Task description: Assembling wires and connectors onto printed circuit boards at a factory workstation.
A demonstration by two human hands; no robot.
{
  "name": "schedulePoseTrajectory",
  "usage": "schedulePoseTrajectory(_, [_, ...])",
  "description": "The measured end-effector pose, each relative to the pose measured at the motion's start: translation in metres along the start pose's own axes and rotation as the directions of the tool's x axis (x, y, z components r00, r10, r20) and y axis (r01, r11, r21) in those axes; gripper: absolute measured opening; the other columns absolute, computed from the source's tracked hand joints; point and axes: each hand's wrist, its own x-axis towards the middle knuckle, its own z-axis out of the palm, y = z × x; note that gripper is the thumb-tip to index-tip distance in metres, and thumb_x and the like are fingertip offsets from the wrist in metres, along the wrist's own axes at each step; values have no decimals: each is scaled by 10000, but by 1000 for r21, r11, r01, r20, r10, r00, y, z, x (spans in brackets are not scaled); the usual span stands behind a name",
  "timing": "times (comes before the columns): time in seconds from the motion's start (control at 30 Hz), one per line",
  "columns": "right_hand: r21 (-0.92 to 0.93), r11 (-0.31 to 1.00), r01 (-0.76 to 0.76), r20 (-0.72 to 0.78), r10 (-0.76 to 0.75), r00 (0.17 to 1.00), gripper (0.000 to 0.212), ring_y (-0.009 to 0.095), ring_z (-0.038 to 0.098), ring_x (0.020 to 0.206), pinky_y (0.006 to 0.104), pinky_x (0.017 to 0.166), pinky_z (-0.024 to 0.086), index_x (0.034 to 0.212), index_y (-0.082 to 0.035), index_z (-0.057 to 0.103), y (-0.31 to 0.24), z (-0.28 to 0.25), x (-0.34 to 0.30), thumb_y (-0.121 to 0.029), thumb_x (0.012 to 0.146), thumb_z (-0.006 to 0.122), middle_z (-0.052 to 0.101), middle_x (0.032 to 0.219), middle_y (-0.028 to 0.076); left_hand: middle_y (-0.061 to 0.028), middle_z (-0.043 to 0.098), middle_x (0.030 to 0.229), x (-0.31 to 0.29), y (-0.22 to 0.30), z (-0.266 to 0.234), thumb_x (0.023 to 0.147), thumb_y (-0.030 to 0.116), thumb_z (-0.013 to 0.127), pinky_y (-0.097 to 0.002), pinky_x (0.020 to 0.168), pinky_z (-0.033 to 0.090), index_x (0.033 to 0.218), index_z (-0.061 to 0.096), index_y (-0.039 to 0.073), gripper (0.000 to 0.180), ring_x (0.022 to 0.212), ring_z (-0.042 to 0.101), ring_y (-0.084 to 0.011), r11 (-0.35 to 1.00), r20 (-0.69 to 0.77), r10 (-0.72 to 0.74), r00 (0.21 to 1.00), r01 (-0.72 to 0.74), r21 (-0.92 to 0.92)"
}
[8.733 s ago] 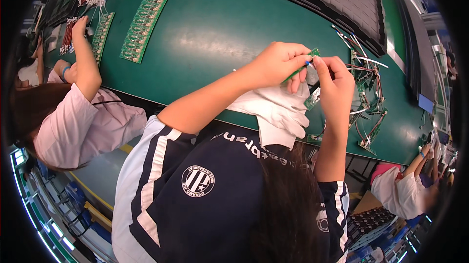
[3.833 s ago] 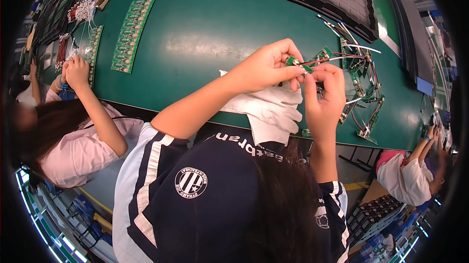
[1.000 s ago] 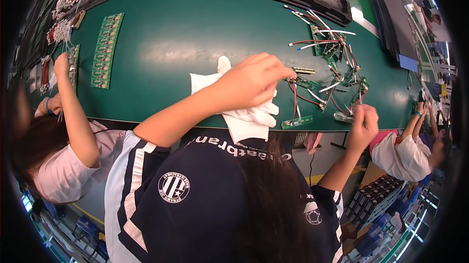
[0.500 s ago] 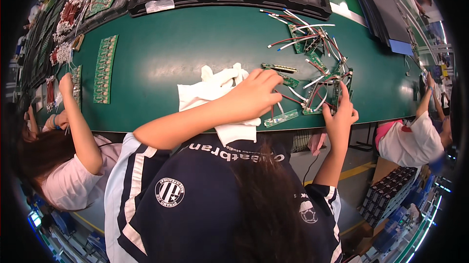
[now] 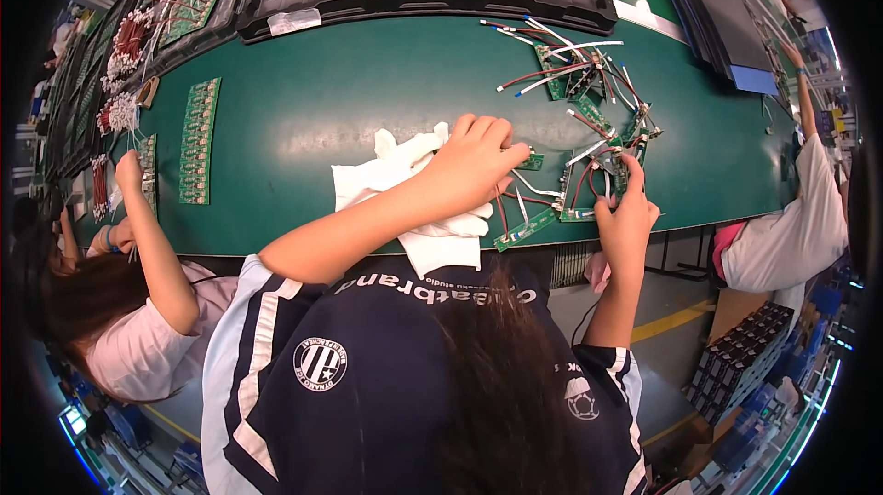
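A: Item and location?
B: Small green circuit boards with red and white wires, heaped on the green table (image 5: pixel 303 118). The right hand (image 5: pixel 625 219) is in the pile of boards (image 5: pixel 598 118), fingers curled, seemingly pinching a wire, though the grip is partly hidden. The left hand (image 5: pixel 474 164) lies over a white glove (image 5: pixel 405 191), fingertips pressed down near one board (image 5: pixel 529 162).

A: Progress?
B: Judged midway: many wired boards piled; long board panels (image 5: pixel 196 141) lie untouched far left.

A: Orientation?
B: The nearest board strip (image 5: pixel 524 228) lies flat, long axis running left-low to right-high.
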Motion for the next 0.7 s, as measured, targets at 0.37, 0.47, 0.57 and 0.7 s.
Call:
schedulePoseTrajectory(0.37, [637,738,221,-246,-77,966,551,179,539,934,271,749,443,1245,-34,362,7,-45,-22,45,728,536,537,1083,103,-91,492,911,-2,-3,-1,668,39,612,-357,726,360,946,526,69,293,866,489,-264,983,-61,19,998,-30,-181])
schedulePoseTrajectory(0.47, [376,834,405,-212,-348,913,661,230,521,1021,314,798,427,1318,-51,293,-23,-19,-34,7,724,579,509,1151,134,-81,506,905,-6,-1,-2,668,54,625,-358,723,354,963,517,62,315,885,488,-259,998,-72,-25,997,20,-66])
schedulePoseTrajectory(0.57, [507,836,211,94,-297,950,782,294,531,1005,381,795,387,1356,-72,242,-61,13,-44,-137,703,667,497,1159,167,-97,517,956,-6,1,-7,685,54,642,-387,778,371,1003,500,70,349,946,481,-271,988,3,-126,992,125,-90])
schedulePoseTrajectory(0.7, [75,938,339,45,-343,938,858,277,551,902,367,701,355,1364,-99,229,-83,29,-38,-258,668,705,515,1060,168,-121,493,1061,-7,-8,-25,695,100,647,-382,885,362,1086,466,56,433,1032,455,-292,917,151,-183,971,224,-329])
